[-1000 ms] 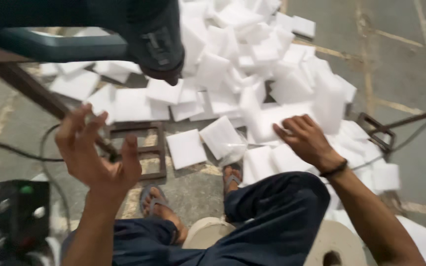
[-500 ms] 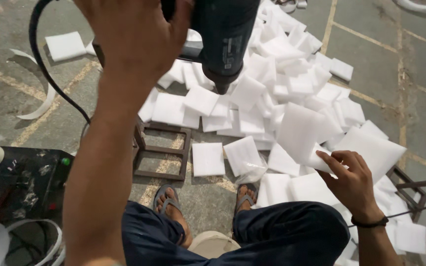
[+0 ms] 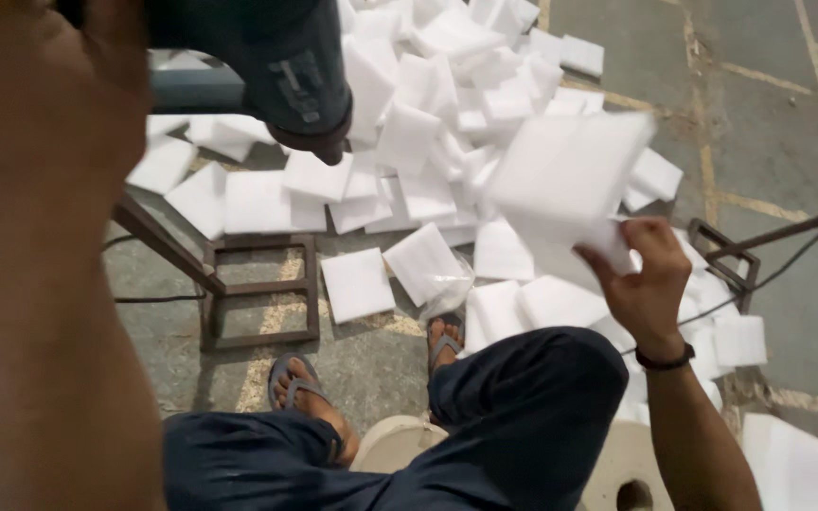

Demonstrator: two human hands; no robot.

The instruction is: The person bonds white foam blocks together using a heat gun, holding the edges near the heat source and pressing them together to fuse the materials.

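One head view, looking down. Right hand (image 3: 650, 284) closed on a white square foam sheet (image 3: 565, 185), lifted and tilted above the pile of white foam squares (image 3: 447, 114) spread over the grey concrete floor (image 3: 769, 123). Left hand (image 3: 44, 95) raised very close to camera, blurred, wrapped around the grip of a dark teal power tool (image 3: 286, 71), nozzle pointing down. Rusty metal frame (image 3: 262, 293) on the floor near the sandalled feet (image 3: 300, 388). Dark blue trousers (image 3: 523, 407) fill the bottom.

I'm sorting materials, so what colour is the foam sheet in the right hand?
White, in the head view: the foam sheet held up by the right hand.
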